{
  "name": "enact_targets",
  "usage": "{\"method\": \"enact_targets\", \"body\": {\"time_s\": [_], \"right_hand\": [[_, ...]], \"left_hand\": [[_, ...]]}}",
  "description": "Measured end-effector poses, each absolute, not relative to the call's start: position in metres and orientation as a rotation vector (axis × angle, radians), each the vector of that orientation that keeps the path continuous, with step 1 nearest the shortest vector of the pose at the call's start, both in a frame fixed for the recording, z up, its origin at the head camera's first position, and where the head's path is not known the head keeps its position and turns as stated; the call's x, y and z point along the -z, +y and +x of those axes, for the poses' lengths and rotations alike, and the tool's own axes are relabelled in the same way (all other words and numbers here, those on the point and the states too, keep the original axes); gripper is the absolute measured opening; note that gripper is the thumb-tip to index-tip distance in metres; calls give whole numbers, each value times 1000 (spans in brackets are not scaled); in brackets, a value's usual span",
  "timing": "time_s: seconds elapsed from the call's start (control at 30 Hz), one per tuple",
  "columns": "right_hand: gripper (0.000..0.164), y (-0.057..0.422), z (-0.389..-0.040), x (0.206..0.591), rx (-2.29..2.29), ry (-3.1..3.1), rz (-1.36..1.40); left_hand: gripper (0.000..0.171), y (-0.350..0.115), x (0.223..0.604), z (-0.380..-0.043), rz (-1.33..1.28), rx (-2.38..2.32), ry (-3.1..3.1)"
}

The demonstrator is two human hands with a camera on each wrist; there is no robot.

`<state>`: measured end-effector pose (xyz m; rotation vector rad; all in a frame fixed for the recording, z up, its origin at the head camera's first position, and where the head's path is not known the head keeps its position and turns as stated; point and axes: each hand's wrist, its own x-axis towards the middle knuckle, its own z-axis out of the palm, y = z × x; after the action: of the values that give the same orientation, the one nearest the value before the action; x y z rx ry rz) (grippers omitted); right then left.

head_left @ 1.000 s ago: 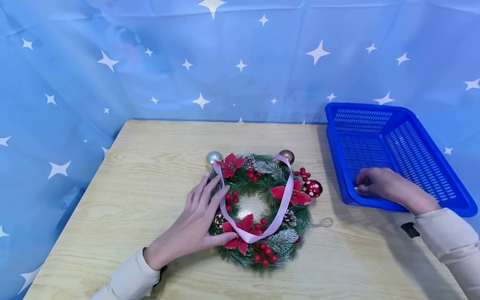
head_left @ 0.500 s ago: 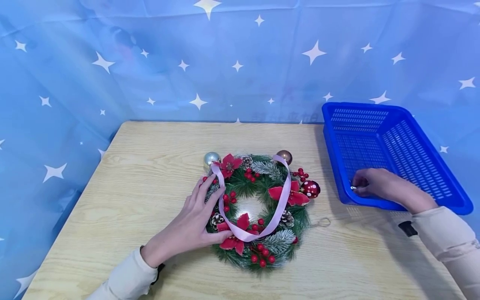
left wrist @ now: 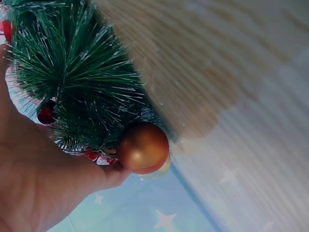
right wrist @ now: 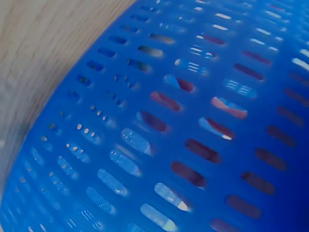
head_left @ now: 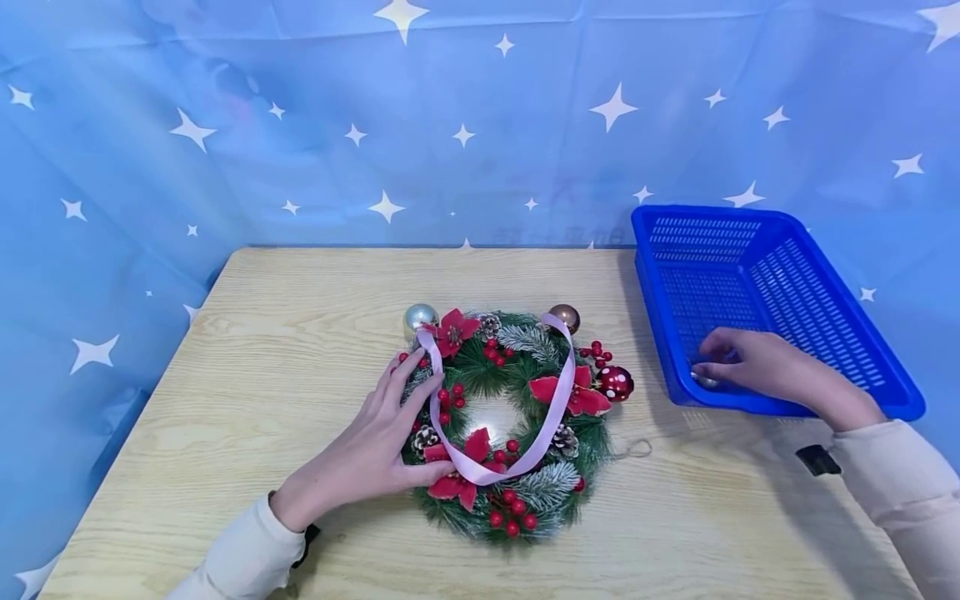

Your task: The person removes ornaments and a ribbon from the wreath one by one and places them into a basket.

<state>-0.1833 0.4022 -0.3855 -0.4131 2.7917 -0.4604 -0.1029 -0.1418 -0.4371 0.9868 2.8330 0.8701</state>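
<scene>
Wreath (head_left: 483, 375): flat on the table (head_left: 315, 333), well in from the far and left edges, with the left hand (head_left: 360, 462) on its left side.
Left fingers: spread loosely over the greenery, no real wrap that I can see. Light hold imo, so a tug might skid the wreath.
Orange bauble (left wrist: 143, 146): just by that hand, could get knocked if it shifts carelessly.
Right fingers: right hand (head_left: 772, 371) curled inside the basket's near left corner. Can't tell if it's pinching the shiny piece (head_left: 707, 382) or only touching; a weak pinch could let it slip.
Ribbon (head_left: 483, 476): loose loop over the wreath, easy to snag.
Dotted bauble (head_left: 616, 383): pokes out toward the table's right edge, easy to clip.
Basket (head_left: 654, 304): toward the table's far right corner; can't see if it overhangs, so shoving it is risky.
</scene>
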Motion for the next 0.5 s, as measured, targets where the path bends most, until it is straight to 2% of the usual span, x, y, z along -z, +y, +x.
{"method": "enact_targets", "body": {"time_s": [0.3,0.5], "right_hand": [[32,385,-158,384,743,2996,-355],[27,359,-137,384,984,3148,-417]], "left_hand": [[111,-144,438,-108,1012,-867,2830],[112,-145,437,-107,1007,-871,2820]]}}
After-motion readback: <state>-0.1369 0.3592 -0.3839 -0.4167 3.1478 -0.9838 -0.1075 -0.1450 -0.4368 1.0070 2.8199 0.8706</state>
